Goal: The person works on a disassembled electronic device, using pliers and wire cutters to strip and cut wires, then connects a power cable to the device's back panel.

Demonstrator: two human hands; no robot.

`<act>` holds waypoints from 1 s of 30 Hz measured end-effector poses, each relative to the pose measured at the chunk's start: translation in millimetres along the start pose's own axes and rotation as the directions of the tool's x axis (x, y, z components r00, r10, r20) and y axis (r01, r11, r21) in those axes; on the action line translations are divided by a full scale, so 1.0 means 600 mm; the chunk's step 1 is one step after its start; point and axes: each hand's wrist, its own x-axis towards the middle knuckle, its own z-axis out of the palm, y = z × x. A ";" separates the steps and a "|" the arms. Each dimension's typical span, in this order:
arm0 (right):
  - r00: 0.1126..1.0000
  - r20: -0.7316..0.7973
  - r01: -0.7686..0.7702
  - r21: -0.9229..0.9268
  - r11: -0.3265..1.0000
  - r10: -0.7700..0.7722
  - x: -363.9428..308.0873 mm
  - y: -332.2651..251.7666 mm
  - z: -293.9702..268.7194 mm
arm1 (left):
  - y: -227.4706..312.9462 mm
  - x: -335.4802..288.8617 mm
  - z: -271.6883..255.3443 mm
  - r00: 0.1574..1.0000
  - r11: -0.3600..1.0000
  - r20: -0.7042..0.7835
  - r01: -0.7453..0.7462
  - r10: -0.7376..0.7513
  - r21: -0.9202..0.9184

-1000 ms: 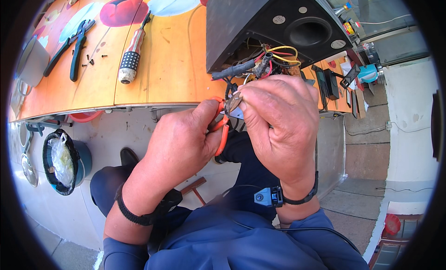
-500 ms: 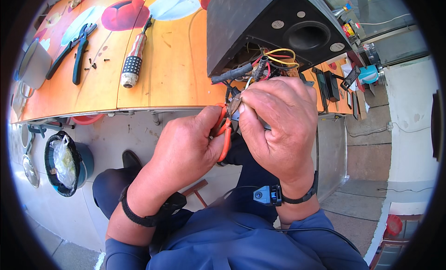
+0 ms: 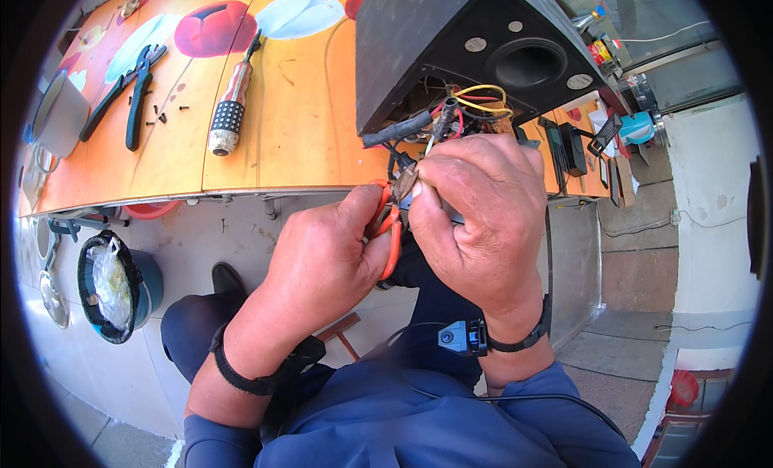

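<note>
My left hand [image 3: 318, 243] is closed round the orange handles of a pair of diagonal cutters [image 3: 404, 181], whose metal jaws point up and away from me. Right at those jaws, the thumb and forefinger of my right hand [image 3: 487, 214] are pinched together on a thin wire, its end mostly hidden by the fingertips. Just beyond, a black speaker box [image 3: 451, 33] lies at the table's edge with its inside exposed. Yellow wires [image 3: 491, 88], red ones and a thick black-sleeved cable [image 3: 396, 131] spill out of the opening.
On the flower-painted table [image 3: 314, 138] lie a screwdriver [image 3: 231, 106], a blue-handled plier-like tool [image 3: 138, 98], several small screws [image 3: 162, 117] and a pale mug [image 3: 63, 112]. A lined bin [image 3: 145, 283] stands on the floor at left. More black parts [image 3: 573, 150] sit at right.
The speaker and table have shifted very slightly left in view. My hands keep nearly the same place and the same grip on the cutters and wire.
</note>
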 end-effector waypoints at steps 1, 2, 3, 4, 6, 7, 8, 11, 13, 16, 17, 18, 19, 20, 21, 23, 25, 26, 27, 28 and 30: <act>1.000 0.004 -0.004 -0.001 1.000 0.004 0.000 0.000 0.000 | 0.000 0.000 0.000 1.000 1.000 -0.002 -0.003 0.003 0.007; 1.000 0.005 -0.006 0.000 1.000 0.006 0.000 0.000 0.000 | 0.000 0.000 0.000 1.000 1.000 -0.004 -0.006 0.006 0.021; 1.000 0.004 -0.006 0.003 1.000 0.006 0.000 0.000 0.000 | 0.000 -0.001 0.000 1.000 1.000 -0.009 -0.004 0.004 0.019; 1.000 0.007 -0.006 0.001 1.000 0.006 0.000 0.000 0.000 | 0.000 -0.001 0.001 1.000 1.000 -0.013 -0.001 0.001 0.023; 1.000 0.008 -0.004 0.001 1.000 0.004 0.001 0.000 0.001 | 0.000 -0.001 0.002 1.000 0.999 -0.024 -0.002 0.003 0.037; 1.000 0.011 -0.005 -0.001 1.000 0.005 0.001 0.000 0.000 | 0.001 -0.001 0.002 0.999 0.999 -0.032 -0.006 0.007 0.046; 1.000 0.012 -0.004 -0.002 1.000 0.004 0.001 0.000 0.000 | 0.001 -0.001 0.003 0.999 0.998 -0.041 -0.014 0.017 0.061; 1.000 0.014 -0.007 -0.002 1.000 0.007 0.002 0.000 0.000 | 0.000 -0.001 0.004 0.997 0.988 -0.064 -0.023 0.033 0.154; 1.000 0.024 -0.014 -0.006 1.000 0.014 0.002 -0.002 -0.002 | -0.002 -0.001 0.003 0.988 0.980 -0.148 -0.013 0.043 0.201; 0.999 0.036 -0.029 -0.009 1.000 0.030 0.000 -0.005 -0.006 | -0.006 0.000 -0.003 0.987 0.986 -0.160 0.014 0.013 0.166; 0.999 0.029 -0.033 -0.001 0.999 0.033 0.000 -0.005 -0.005 | -0.007 0.001 -0.006 0.989 0.990 -0.147 0.022 -0.002 0.136; 0.999 0.021 -0.037 0.006 0.999 0.037 0.000 -0.005 -0.004 | -0.007 0.002 -0.009 0.990 0.996 -0.135 0.039 -0.027 0.085; 0.999 0.017 -0.037 0.003 0.999 0.037 0.000 -0.005 -0.004 | -0.006 0.004 -0.010 0.991 0.998 -0.122 0.057 -0.052 0.035; 0.999 0.014 -0.037 0.001 0.999 0.037 0.000 -0.005 -0.003 | -0.004 0.005 -0.011 0.987 0.990 -0.086 0.134 -0.137 -0.033; 0.999 0.010 -0.037 0.000 0.999 0.037 0.000 -0.005 -0.003 | 0.000 0.006 -0.010 0.981 0.978 -0.141 0.105 -0.131 -0.182; 0.999 0.018 -0.038 0.001 0.999 0.038 0.000 -0.005 -0.003 | 0.012 0.009 -0.005 0.946 0.851 -0.169 0.158 -0.276 -0.501; 0.999 0.019 -0.034 -0.003 0.999 0.034 0.000 -0.005 -0.003 | 0.025 0.013 0.001 0.944 0.719 -0.182 0.078 -0.277 -0.691; 0.999 0.016 -0.030 -0.008 1.000 0.030 0.001 -0.005 -0.002 | 0.030 0.016 0.000 0.940 0.633 -0.180 0.047 -0.290 -0.772; 1.000 0.012 -0.026 -0.013 1.000 0.026 0.002 -0.005 -0.001 | 0.033 0.020 -0.004 0.950 0.642 -0.162 0.050 -0.267 -0.765; 1.000 0.011 -0.023 -0.014 1.000 0.024 0.002 -0.005 0.000 | 0.037 0.022 -0.005 0.948 0.635 -0.181 0.029 -0.263 -0.772; 1.000 0.008 -0.017 -0.018 1.000 0.017 0.003 -0.005 0.000 | 0.046 0.027 0.001 0.945 0.607 -0.240 -0.059 -0.222 -0.793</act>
